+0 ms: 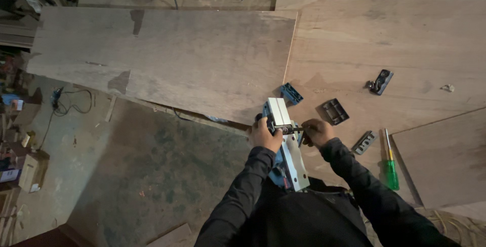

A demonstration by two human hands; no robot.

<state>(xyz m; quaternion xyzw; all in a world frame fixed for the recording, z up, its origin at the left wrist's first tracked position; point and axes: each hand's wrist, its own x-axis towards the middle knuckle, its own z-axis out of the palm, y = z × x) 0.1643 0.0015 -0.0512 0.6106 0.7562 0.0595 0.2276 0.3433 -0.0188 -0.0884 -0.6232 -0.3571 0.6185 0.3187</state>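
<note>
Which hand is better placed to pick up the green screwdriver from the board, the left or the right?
Probably the right hand. The green screwdriver lies on the plywood board on that side. The left hand grips the blue planer farther away.

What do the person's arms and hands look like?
Both arms wear long black sleeves that reach the wrists and crease at the elbows. The left hand and right hand are bare, with no gloves. No watch, rings or markings show.
</note>
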